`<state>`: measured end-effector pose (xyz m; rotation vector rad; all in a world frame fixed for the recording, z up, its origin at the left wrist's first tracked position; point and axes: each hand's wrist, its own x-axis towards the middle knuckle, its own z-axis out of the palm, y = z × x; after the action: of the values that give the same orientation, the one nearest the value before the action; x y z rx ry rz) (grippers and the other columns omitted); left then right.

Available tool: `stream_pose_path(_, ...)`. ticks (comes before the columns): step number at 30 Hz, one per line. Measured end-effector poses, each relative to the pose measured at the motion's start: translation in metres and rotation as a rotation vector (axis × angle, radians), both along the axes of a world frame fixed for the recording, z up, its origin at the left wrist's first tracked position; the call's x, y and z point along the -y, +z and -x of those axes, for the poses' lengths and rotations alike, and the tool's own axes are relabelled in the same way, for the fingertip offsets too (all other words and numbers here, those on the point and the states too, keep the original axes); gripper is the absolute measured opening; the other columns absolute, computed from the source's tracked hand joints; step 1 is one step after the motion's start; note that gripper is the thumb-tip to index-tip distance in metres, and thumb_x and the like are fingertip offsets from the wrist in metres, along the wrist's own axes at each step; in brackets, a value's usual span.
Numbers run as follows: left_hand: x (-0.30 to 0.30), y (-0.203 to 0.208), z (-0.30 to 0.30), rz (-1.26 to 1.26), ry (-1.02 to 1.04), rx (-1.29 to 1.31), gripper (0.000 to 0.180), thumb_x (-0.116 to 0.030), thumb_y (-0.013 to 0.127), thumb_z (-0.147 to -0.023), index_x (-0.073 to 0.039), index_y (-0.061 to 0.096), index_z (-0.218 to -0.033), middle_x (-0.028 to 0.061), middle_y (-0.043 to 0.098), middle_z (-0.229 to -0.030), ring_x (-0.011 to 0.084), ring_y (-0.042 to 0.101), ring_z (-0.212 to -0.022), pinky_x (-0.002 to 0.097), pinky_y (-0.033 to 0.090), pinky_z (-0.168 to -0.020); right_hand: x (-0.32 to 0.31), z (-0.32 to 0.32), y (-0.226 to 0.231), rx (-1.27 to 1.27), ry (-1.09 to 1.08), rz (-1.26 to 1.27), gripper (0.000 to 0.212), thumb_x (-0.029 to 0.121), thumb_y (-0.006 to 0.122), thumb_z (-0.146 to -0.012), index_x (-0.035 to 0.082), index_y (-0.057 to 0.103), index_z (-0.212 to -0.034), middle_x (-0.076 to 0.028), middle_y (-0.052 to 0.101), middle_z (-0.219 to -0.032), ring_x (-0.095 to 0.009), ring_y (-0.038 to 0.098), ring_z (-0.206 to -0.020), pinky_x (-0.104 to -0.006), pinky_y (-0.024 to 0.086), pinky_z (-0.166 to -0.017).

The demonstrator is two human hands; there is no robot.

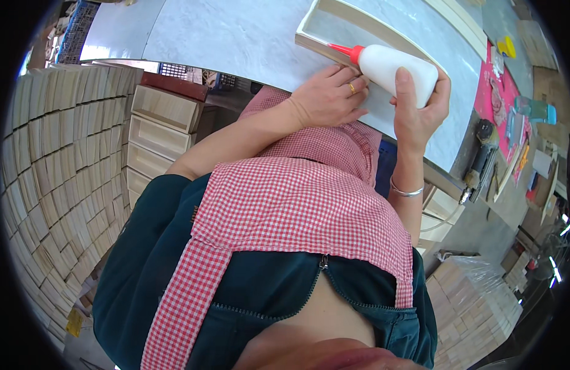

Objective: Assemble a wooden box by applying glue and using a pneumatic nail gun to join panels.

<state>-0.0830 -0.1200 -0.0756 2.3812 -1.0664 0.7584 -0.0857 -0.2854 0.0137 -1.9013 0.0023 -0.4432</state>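
Note:
My right hand (419, 114) is wrapped round a white squeeze bottle (401, 71), thumb along its side. The bottle lies tilted, its red pointed nozzle (345, 52) aimed left, over the near side of a pale wooden box frame (316, 44). The frame rests on the grey-white tabletop (226, 40). Left of the bottle, my left hand (331, 95) has its fingers bent against the near side of that frame, close beneath the nozzle. Some of its fingertips are hidden by the wood and the bottle.
Stacked wooden pieces (63, 154) rise at the left, beside several open wooden boxes (158, 137). Right of the table lie a dark power tool (479, 160), a pink sheet (491, 92) and a teal-lidded container (535, 111). A wrapped stack (470, 302) stands at lower right.

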Motion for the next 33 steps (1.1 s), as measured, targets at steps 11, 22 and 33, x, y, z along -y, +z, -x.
stream_pose_path(11, 0.002, 0.003, 0.0, -0.056, 0.019, -0.019, 0.035, -0.035, 0.069, -0.087, -0.007, 0.07, -0.108, 0.0049, 0.062, -0.118, 0.0224, 0.058, -0.107, 0.0339, 0.047, -0.095, 0.065, 0.036, 0.017, -0.064, -0.187, 0.021, 0.043, 0.02, 0.078, -0.087, 0.0, 0.056, -0.118, -0.011, 0.063, -0.097, -0.014, 0.059, -0.072, -0.0248, 0.05, -0.057)
stream_pose_path(22, 0.004, 0.007, 0.004, -0.086, 0.039, -0.039, 0.038, -0.035, 0.069, -0.089, -0.007, 0.068, -0.115, 0.0043, 0.063, -0.123, 0.0215, 0.058, -0.109, 0.0336, 0.047, -0.097, 0.118, 0.069, 0.019, -0.043, -0.376, -0.035, 0.045, 0.021, 0.078, -0.087, -0.001, 0.056, -0.119, -0.012, 0.063, -0.098, -0.014, 0.058, -0.066, -0.0232, 0.048, -0.051)
stream_pose_path(33, 0.007, 0.012, 0.001, -0.074, 0.021, -0.04, 0.034, -0.033, 0.068, -0.089, -0.007, 0.068, -0.111, 0.006, 0.063, -0.119, 0.0229, 0.058, -0.107, 0.0339, 0.047, -0.094, 0.149, 0.083, 0.023, -0.089, -0.521, 0.037, 0.043, 0.024, 0.073, -0.09, 0.0, 0.055, -0.12, -0.014, 0.064, -0.102, -0.017, 0.059, -0.075, -0.0246, 0.049, -0.054)
